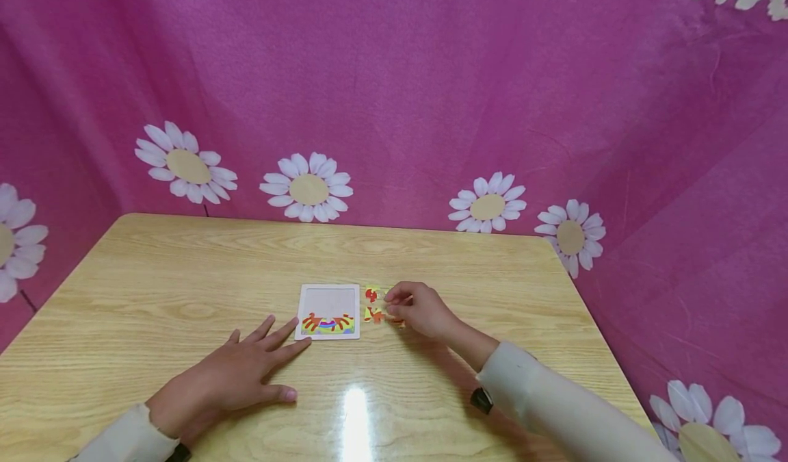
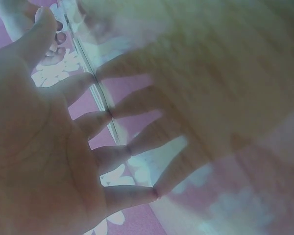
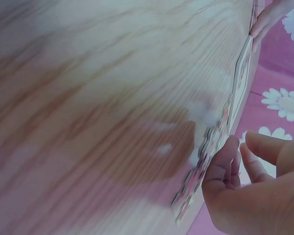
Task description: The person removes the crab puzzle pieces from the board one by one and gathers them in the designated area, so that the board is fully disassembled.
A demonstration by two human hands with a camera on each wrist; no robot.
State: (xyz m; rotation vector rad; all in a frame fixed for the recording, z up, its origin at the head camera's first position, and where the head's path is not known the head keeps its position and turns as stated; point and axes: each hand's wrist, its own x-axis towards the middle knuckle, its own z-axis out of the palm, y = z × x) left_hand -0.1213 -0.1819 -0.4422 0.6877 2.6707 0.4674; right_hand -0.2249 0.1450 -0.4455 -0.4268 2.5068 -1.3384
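A square white-framed jigsaw puzzle (image 1: 329, 299) lies flat on the table, with a row of colourful pieces fitted along its near side and bare backing above. My left hand (image 1: 243, 369) is spread with straight fingers, its fingertips at the frame's left edge; the left wrist view shows this hand (image 2: 44, 142) palm-on. Right of the frame lie several loose puzzle pieces (image 1: 372, 315) in red, orange and yellow. Over them, the thumb and bent forefinger of my right hand (image 1: 425, 310) come close together. I cannot tell whether a piece is between those fingertips (image 3: 232, 141).
The wooden table (image 1: 203, 270) reflects a bright light near its front. A pink curtain (image 1: 382, 92) with white daisies stands behind the table and along both sides.
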